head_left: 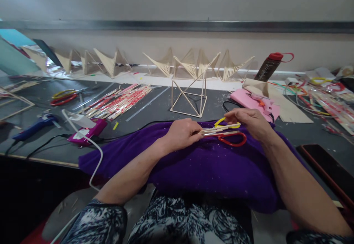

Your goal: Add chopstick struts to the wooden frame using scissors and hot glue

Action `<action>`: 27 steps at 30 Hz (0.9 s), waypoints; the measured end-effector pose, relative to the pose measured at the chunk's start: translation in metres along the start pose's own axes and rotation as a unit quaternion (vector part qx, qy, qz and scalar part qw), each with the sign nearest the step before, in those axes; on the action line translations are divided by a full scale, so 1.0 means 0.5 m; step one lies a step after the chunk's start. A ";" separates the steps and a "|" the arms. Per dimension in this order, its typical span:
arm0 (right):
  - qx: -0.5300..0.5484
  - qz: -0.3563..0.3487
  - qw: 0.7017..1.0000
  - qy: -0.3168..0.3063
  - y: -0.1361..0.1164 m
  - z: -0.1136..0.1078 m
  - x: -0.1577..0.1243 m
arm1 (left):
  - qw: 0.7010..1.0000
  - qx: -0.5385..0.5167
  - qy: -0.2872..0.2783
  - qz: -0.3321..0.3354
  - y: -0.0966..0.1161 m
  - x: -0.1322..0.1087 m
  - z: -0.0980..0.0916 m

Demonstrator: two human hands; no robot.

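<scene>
Both my hands rest on a purple cloth point(210, 166) spread over the table edge. My left hand point(181, 133) is closed, pinching the tip end of a thin stick where the scissor blades meet it. My right hand point(250, 122) is closed on scissors point(231, 135) with one yellow and one red handle loop, its fingers through the yellow loop. The blades point left toward my left hand. Behind the hands stands a small frame of thin sticks point(189, 96).
Packs of red-and-white wrapped sticks point(118, 102) lie left of centre. A blue glue gun point(33, 126), a magenta box with a white charger point(85, 128) and other scissors point(63, 96) are at left. String-and-stick models point(199, 65) line the wall. A pink pad point(253, 102) and a dark bottle point(269, 65) are at right.
</scene>
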State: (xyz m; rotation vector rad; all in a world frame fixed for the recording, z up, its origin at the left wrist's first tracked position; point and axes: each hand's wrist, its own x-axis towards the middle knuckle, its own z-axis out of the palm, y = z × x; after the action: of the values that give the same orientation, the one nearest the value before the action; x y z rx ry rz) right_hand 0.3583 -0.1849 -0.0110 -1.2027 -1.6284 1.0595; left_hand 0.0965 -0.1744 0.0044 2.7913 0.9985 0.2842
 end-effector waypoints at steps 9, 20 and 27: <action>0.051 0.048 0.991 -0.114 -0.005 0.004 -0.002 | 0.995 -0.051 -0.069 -0.047 -0.013 0.002 0.008; 0.046 0.020 0.997 -0.058 -0.002 0.023 -0.004 | 0.990 -0.106 -0.096 -0.015 -0.021 -0.002 -0.001; 0.023 0.031 0.999 0.005 -0.002 0.031 -0.016 | 0.993 -0.079 -0.084 -0.013 -0.020 -0.005 0.018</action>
State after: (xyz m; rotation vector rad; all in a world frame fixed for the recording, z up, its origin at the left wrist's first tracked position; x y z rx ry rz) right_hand 0.3452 -0.1954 -0.0159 -1.2337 -1.5593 1.1229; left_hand 0.0906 -0.1692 -0.0070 2.6086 0.9284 0.1179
